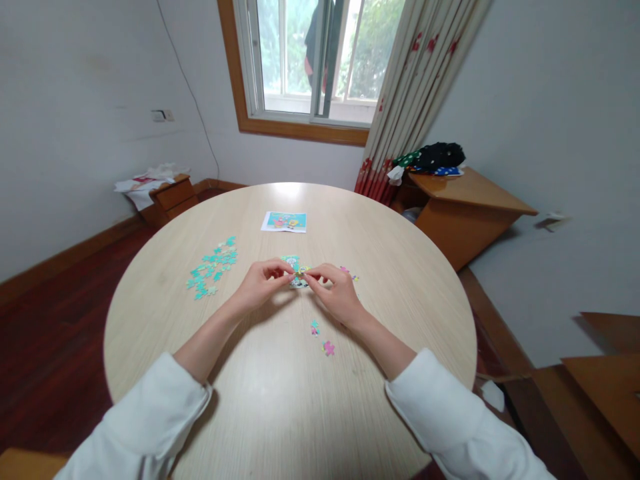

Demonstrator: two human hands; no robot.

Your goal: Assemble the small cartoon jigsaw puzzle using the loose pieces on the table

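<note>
The person's left hand (261,283) and right hand (337,290) are meeting near the middle of a round, pale wood-grain bench (285,407), thumbs and forefingers seemingly pinching a small yellow cardboard jigsaw piece (302,270) between them. The fingertips are nearly touching; whether that piece is sitting loose or already locking into its neighbours, I cannot tell. Directly beneath and around it, a partly joined teal-and-white patch of jigsaw (291,261) is lying flat, the hands partly covering it. A scattered cluster of loose teal jigsaw pieces (213,267) is resting to the left, while a pink knobbed piece (329,348) and a teal-and-pink piece (315,327) are lying on the near side of the patch. Some small pink-and-yellow pieces (355,277) are showing just beyond the right hand. A printed blue picture sheet (285,222) is lying farther back. The step in hand looks to be fitting the piece; the next move is probably calling for aligning its tabs, then pressing gently without shifting the joined part.
</note>
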